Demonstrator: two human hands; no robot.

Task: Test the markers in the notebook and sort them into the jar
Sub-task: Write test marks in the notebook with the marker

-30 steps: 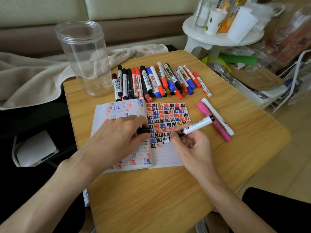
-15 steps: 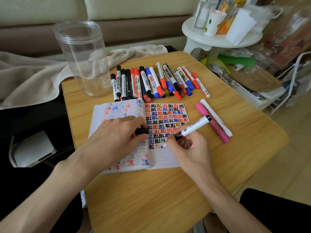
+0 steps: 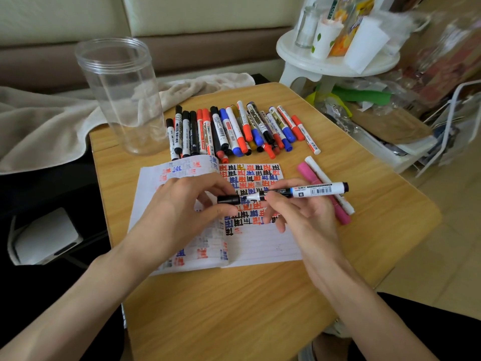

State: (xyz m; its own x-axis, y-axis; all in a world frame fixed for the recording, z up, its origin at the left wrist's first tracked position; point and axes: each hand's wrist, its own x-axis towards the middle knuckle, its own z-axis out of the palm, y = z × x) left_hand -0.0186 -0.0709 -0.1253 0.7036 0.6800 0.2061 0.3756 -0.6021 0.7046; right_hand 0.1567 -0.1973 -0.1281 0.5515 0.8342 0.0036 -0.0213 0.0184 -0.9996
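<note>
At the far left, the tall clear plastic jar (image 3: 122, 100) stands upright with no marker in it. Right of it, a row of capped red, blue and black markers (image 3: 234, 131) lies along the far edge of the open lined notebook (image 3: 260, 246).

Above the notebook's test marks, the left hand (image 3: 182, 204) pinches a small black cap (image 3: 228, 199). The cap's mouth meets the tip of the white-barrelled black marker (image 3: 312, 191), which the right hand (image 3: 299, 217) grips near its front. We judge the testing done and the capping in hand. Next, the cap must be pressed fully home, then the marker carried far left to the jar.

Further right, a pink marker (image 3: 303, 169) and a white marker (image 3: 316, 168) lie side by side.

Everything rests on a light wooden table (image 3: 234, 308). A beige blanket (image 3: 39, 126) lies to its left and a round white stand (image 3: 335, 66) is at far right.
</note>
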